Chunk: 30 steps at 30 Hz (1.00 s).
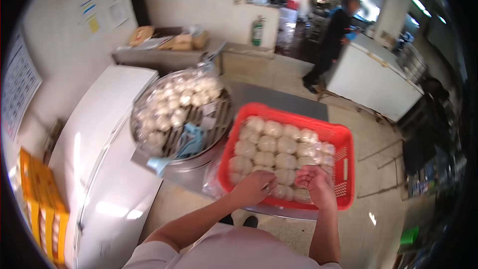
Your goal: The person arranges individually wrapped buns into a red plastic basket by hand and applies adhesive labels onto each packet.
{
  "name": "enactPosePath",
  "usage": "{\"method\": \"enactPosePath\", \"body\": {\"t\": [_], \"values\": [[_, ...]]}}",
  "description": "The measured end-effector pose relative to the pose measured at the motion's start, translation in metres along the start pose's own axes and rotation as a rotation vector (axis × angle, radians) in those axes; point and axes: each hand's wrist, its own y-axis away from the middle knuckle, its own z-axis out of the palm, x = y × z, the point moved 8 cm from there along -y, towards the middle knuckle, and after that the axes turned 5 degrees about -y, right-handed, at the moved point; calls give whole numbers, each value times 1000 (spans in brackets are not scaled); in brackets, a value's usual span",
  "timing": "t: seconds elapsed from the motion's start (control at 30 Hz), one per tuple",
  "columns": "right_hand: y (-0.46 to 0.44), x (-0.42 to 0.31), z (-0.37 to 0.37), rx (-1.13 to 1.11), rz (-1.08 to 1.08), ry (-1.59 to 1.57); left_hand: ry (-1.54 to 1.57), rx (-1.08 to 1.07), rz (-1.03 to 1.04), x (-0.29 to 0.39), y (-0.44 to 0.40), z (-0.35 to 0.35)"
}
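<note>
A red plastic basket (347, 142) in front of me holds rows of round white buns (286, 144), with a clear, shiny film over part of them. My left hand (255, 188) is over the basket's near left side, its fingers curled together close to the buns. Whatever those fingers pinch, if anything, is too small to make out. Over the near right part, my right hand (316, 182) is turned palm up, fingers loosely bent and apart, with nothing visible in it.
Left of the basket is a round metal steamer tray (219, 129) with bagged white balls (172, 99) and a light blue cloth (191, 142). A white chest freezer (107, 169) and yellow crates (45, 204) stand left. Another person (334, 37) stands beside a white counter (371, 79).
</note>
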Motion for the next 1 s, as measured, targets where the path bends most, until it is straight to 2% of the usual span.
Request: {"method": "enactPosePath", "body": {"t": [0.07,0.13,0.17,0.27,0.3,0.33,0.4,0.47,0.53,0.63,0.73,0.83,0.93,1.0], "values": [[-16,53,-4,253,116,553,106,65,-107,-11,12,-25],[-15,85,38,214,154,655,261,94,-250,-21,22,-49],[-14,97,53,202,167,707,353,203,-342,-29,26,-67],[-14,111,90,160,-6,1063,263,390,-246,-71,32,-115],[-16,107,94,231,-111,1046,282,435,-225,-103,32,-130],[-16,114,83,324,-73,947,307,475,-204,-131,32,-148],[-22,129,59,514,-7,743,152,530,-410,-174,28,-201],[-32,131,73,596,-36,709,41,616,-479,-242,18,-240],[-42,144,85,667,-37,676,-118,571,-413,-283,-3,-267],[-55,126,132,610,-412,1138,-435,499,-325,-326,-45,-284],[-42,126,126,799,-197,1009,-621,378,-282,-360,-87,-283],[-32,127,115,867,-265,885,-695,357,-209,-379,-117,-279],[-31,122,120,903,-335,989,-617,363,-104,-412,-130,-268],[-31,120,121,947,-317,1023,-583,455,-16,-414,-132,-272]]}}
